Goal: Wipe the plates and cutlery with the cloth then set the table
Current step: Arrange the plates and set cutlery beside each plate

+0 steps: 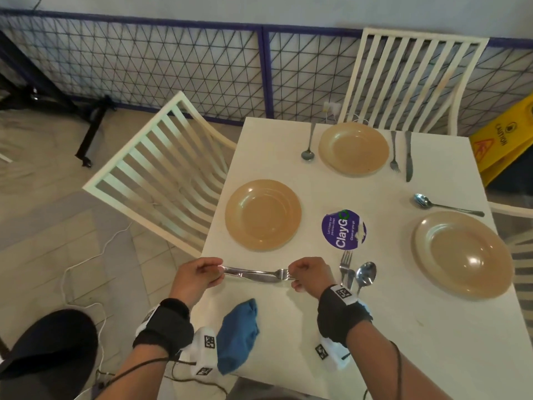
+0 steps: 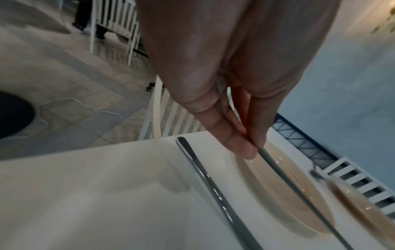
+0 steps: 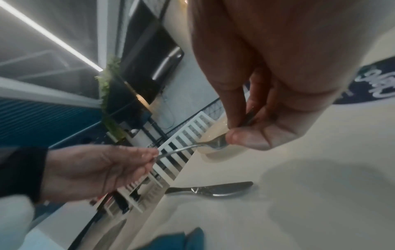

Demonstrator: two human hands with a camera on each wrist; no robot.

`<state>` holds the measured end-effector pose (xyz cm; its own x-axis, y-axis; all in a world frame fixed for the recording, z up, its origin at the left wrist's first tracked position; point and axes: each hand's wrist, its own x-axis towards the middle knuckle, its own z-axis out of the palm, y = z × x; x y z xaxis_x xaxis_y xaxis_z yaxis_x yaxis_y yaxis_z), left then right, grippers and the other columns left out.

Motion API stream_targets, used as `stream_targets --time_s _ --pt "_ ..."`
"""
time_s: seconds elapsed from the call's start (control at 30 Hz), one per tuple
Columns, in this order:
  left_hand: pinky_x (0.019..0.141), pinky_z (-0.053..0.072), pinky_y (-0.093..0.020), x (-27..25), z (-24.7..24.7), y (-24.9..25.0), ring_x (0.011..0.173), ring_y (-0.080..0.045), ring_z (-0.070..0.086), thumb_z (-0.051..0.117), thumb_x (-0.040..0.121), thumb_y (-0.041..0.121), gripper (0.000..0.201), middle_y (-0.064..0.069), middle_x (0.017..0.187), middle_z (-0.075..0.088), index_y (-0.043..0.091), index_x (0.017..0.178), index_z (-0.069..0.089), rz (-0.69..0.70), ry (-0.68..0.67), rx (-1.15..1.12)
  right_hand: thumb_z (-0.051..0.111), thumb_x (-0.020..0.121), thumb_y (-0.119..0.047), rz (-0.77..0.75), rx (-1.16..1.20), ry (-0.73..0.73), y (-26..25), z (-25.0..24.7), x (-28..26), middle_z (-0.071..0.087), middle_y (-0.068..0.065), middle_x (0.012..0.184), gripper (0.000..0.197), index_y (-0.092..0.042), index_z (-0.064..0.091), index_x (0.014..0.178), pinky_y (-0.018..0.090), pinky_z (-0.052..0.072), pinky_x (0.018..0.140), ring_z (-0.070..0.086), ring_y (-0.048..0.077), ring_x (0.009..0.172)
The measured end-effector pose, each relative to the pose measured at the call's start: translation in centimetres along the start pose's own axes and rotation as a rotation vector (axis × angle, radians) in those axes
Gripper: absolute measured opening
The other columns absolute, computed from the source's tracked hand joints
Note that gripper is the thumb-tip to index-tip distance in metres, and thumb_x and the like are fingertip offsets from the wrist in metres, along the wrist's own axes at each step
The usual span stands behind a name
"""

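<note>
- Steel flashes between the two hands in the head view: the left hand [image 1: 199,277] pinches the handle end of a fork [image 1: 259,274] and the right hand [image 1: 310,274] pinches its tines, holding it level just above the near edge of the white table [image 1: 389,342]. A knife [image 1: 253,278] lies under it. The blue cloth [image 1: 238,336] lies bunched on the table near the person, untouched by either hand.
- The step looks like setting, not wiping: this fork is being laid below the near-left plate [image 1: 263,215], while the far plate [image 1: 353,148] already has cutlery on both sides.
- Left wrist view: fingertips [image 2: 241,148] close on the fork's thin handle, lifted clear of the tabletop; the knife handle [image 2: 205,174] rests flat beside it.
- Right wrist view: the thumb and fingers grip the fork head [image 3: 215,143]; the knife blade [image 3: 213,189] lies on the table below.
- Next, I judge, lower the fork parallel to the knife and let go with both hands together.
</note>
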<state>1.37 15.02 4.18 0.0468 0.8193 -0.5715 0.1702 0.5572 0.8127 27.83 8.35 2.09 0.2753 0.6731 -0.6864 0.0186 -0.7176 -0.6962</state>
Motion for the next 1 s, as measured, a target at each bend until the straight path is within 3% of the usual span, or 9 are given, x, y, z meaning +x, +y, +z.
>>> stream_targets --time_s 0.1,0.2,0.33,0.37,0.43,0.53,0.7,0.87,1.0 --pt "0.078 0.061 -0.026 3.4 -1.5 -0.5 0.085 -0.028 0.068 0.071 0.084 -0.008 0.019 -0.02 0.093 0.071 -0.003 0.102 0.071 -0.021 0.037 0.144 0.07 0.085 0.004 0.111 0.101 0.028 -0.5 2.0 1.7 0.07 0.014 0.069 0.013 -0.006 0.072 0.078 0.032 0.058 0.063 0.066 0.021 0.055" --pt "0.092 0.058 -0.043 6.1 -2.5 -0.9 0.087 -0.032 0.072 0.076 0.075 -0.001 0.02 -0.011 0.085 0.077 0.012 0.089 0.077 -0.04 0.063 0.25 0.074 0.082 0.005 0.195 0.146 0.091 -1.0 3.9 2.8 0.069 0.013 0.065 0.008 -0.004 0.073 0.082 0.029 0.058 0.056 0.066 0.021 0.053" --pt "0.071 0.056 -0.015 8.4 -2.7 -0.7 0.076 -0.018 0.067 0.073 0.079 0.0 0.018 -0.011 0.091 0.076 0.009 0.094 0.076 -0.039 0.093 0.311 0.074 0.081 0.006 0.257 0.147 0.196 -1.6 6.0 3.7 0.067 0.013 0.063 0.014 -0.006 0.071 0.075 0.025 0.058 0.047 0.062 0.021 0.048" --pt "0.075 0.058 -0.017 8.9 -2.7 -0.7 0.077 -0.018 0.068 0.073 0.079 0.001 0.017 -0.009 0.092 0.076 0.011 0.092 0.077 -0.036 0.102 0.314 0.074 0.081 0.006 0.267 0.143 0.223 -1.8 6.4 3.9 0.067 0.013 0.064 0.013 -0.005 0.072 0.076 0.024 0.057 0.046 0.061 0.02 0.046" --pt "0.091 0.058 -0.033 9.9 -2.8 -0.9 0.085 -0.02 0.07 0.075 0.077 0.006 0.017 -0.003 0.09 0.077 0.021 0.084 0.078 -0.031 0.123 0.328 0.072 0.082 0.006 0.279 0.136 0.26 -2.1 7.0 4.1 0.068 0.014 0.067 0.01 -0.003 0.074 0.08 0.019 0.052 0.04 0.059 0.019 0.044" --pt "0.096 0.056 -0.039 10.7 -2.9 -1.0 0.089 -0.021 0.071 0.074 0.077 0.011 0.016 0.001 0.091 0.076 0.026 0.079 0.076 -0.05 0.127 0.371 0.072 0.082 0.005 0.302 0.141 0.303 -2.3 7.6 4.7 0.069 0.016 0.072 0.008 -0.002 0.074 0.082 0.018 0.049 0.037 0.059 0.018 0.045" --pt "0.097 0.054 -0.033 11.5 -2.6 -1.5 0.092 -0.018 0.069 0.074 0.081 0.014 0.017 0.005 0.091 0.076 0.03 0.075 0.074 0.015 0.1 0.502 0.08 0.078 -0.002 0.33 0.127 0.337 -2.2 8.0 5.5 0.07 0.009 0.066 0.012 -0.009 0.072 0.073 0.029 0.061 0.053 0.063 0.017 0.047" --pt "0.097 0.052 -0.029 11.6 -2.5 -1.3 0.094 -0.018 0.067 0.072 0.083 0.018 0.011 0.004 0.096 0.075 0.027 0.084 0.077 0.036 0.111 0.601 0.081 0.079 -0.005 0.343 0.134 0.333 -2.2 8.0 5.7 0.071 0.009 0.069 0.013 -0.011 0.071 0.073 0.03 0.062 0.057 0.064 0.017 0.049" --pt "0.097 0.052 -0.03 11.6 -2.3 -1.2 0.094 -0.019 0.067 0.07 0.083 0.018 0.012 0.004 0.099 0.075 0.028 0.085 0.077 0.028 0.125 0.638 0.082 0.076 -0.009 0.333 0.113 0.323 -2.1 8.0 5.7 0.073 0.008 0.068 0.014 -0.013 0.073 0.068 0.041 0.065 0.068 0.069 0.021 0.056"
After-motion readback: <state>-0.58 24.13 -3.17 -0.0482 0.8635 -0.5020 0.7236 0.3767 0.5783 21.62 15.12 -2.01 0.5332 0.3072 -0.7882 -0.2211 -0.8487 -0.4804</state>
